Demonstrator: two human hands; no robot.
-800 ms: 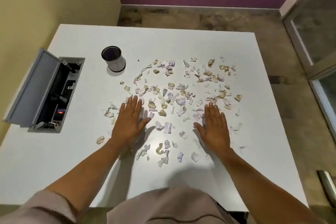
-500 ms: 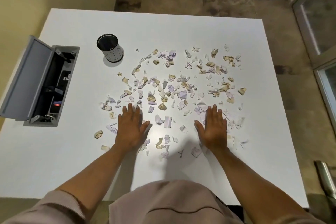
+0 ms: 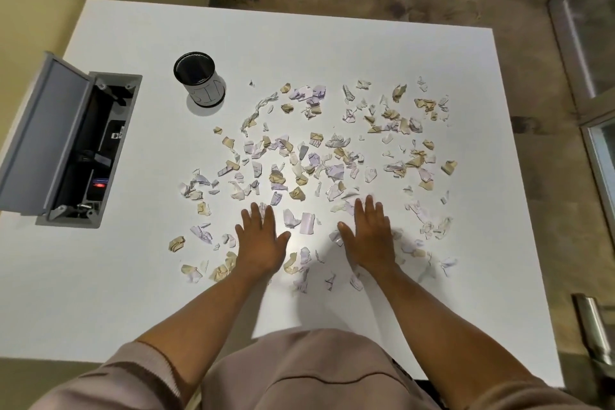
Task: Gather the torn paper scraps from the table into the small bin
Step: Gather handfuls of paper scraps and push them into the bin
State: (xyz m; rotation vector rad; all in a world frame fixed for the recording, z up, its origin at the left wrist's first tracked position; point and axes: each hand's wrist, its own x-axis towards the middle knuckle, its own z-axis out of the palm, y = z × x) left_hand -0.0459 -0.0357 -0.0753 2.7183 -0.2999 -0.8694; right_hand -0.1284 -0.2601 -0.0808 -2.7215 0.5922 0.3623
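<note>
Several torn paper scraps [image 3: 309, 160], white, lilac and tan, lie scattered over the middle of the white table [image 3: 349, 50]. The small bin [image 3: 199, 78], a black cup with a white label, stands upright at the back left of the scraps, apart from them. My left hand [image 3: 261, 240] lies flat, palm down, on the near part of the scatter, fingers apart. Flat beside it to the right is my right hand [image 3: 369, 236]. Some scraps lie between the two hands and some are hidden beneath them. Neither hand grips anything.
An open grey cable box [image 3: 76, 150] with its lid raised is set into the table at the left. A yellow wall runs along the left side. Glass doors [image 3: 595, 43] stand at the right, and a metal handle [image 3: 595, 329] at the near right.
Both hands have slid back toward me over the scraps, staying flat. The camera has tilted down and shifted, so the table sits lower in view.
</note>
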